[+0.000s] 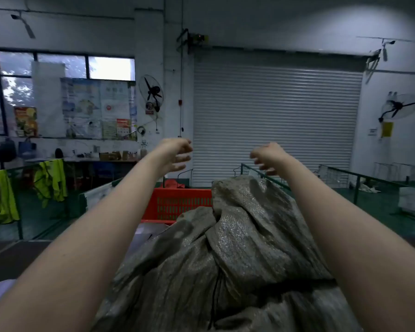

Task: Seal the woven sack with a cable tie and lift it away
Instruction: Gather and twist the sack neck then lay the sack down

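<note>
Two hands: both are stretched forward above the sack, well apart from each other, and neither touches anything.
Left hand (175, 155): the fingers are spread loosely and curl a little toward the right; it holds nothing.
Right hand (268, 158): the fingers are also loose and apart, pointing toward the left; it holds nothing. Its fingertips are near the top edge of the sack, but I cannot tell if they touch it.
Woven sack (237, 259): grey-green, it stands between the two forearms, close to the person, and fills the lower middle of the view. Its top part is crumpled and twisted, and rises toward the right hand.
Dark band (297, 287): it crosses the sack low down on the right side; I cannot tell if this is a cable tie or only a deep fold.
Red crate (175, 203): plastic with slots, it is just behind the sack, partly hidden by it.
Yellow vests (50, 180): they hang on a green rail at the left.
Roller shutter (273, 121): grey and closed, on the far wall.
Wall fan (151, 92): fixed on the pillar left of the shutter.
</note>
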Available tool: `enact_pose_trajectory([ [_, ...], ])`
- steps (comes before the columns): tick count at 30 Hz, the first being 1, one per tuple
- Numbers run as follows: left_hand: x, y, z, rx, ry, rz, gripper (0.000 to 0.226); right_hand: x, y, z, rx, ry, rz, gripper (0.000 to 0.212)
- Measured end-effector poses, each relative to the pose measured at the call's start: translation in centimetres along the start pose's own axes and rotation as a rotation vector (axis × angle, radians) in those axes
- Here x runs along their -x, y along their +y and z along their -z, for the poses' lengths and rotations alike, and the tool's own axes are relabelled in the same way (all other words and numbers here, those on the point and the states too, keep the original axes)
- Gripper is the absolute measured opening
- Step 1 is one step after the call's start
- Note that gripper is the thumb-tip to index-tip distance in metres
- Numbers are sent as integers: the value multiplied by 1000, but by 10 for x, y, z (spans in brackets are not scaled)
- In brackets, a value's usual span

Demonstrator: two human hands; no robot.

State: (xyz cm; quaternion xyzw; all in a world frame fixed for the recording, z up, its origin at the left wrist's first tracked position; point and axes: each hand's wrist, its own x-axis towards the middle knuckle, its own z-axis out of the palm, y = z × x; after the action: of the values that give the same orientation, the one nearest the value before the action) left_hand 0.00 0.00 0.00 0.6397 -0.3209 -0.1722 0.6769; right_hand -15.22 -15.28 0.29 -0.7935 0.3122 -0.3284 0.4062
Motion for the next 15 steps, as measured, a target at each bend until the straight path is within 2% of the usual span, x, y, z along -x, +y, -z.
enact_pose_trajectory([
  [3, 5, -12, -16, -80, -73, 87, 18, 16, 7, 1, 349, -156, -109, 56],
  [5, 6, -25, -28, -161, -127, 145, 18, 26, 16, 2, 420, -273, -204, 56],
  [6, 6, -30, -32, -194, -148, 174, 16, 24, 23, 3, 422, -272, -223, 53],
  [8, 7, -38, -43, -250, -194, 207, 8, 21, 33, 5, 373, -171, -209, 36],
  [9, 6, -42, -48, -267, -207, 216, 9, 21, 37, 7, 322, -119, -196, 18],
  [10, 7, -43, -53, -284, -212, 216, 14, 18, 40, 10, 245, -60, -190, 11],
  [12, 7, -45, -63, -311, -206, 199, 29, 12, 42, 17, 70, 62, -182, 27],
  [15, 5, -43, -75, -317, -237, 169, 41, 3, 37, 28, -87, 182, -93, 29],
])
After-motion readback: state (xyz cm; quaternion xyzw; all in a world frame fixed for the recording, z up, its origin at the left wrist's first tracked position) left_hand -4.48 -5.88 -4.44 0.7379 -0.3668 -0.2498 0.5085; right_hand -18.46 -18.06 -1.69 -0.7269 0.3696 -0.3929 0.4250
